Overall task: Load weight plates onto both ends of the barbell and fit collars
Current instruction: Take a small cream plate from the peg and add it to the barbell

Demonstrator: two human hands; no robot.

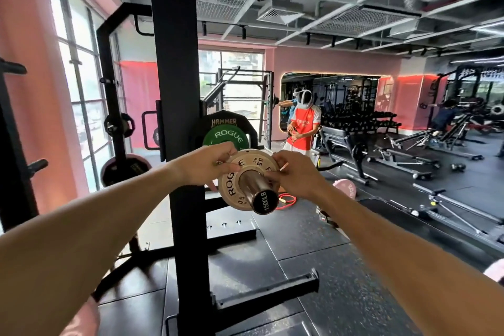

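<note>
Fingers (231,154) of the left hand (210,163) pinch the upper left rim of a small tan change plate (231,185) at the centre of the frame, while those of the right hand (294,172) close on its upper right rim, a thin pale strip showing between them. The plate, lettered ROGUE, sits on the barbell sleeve (255,185), whose end cap reads 1500LB and points toward the lower middle of the frame. Behind it on the same sleeve sit a green plate (226,137) and a larger black plate (224,120) marked HAMMER, close against the black rack upright (174,90) that runs from top to bottom left of centre.

A disc this small should be light, stiff metal with a smooth face, likely to slide freely along the chrome; two opposed pinches on the rim look like the sensible hold, keeping it square to the sleeve so the bore does not bind. No collar is visible on this end, and the far end of the bar is hidden, so the loading appears only partly done. Whether the tan plate touches the green one cannot be told from this angle. A person in a red shirt (304,127) stands near a bench (343,142) at centre right.
</note>
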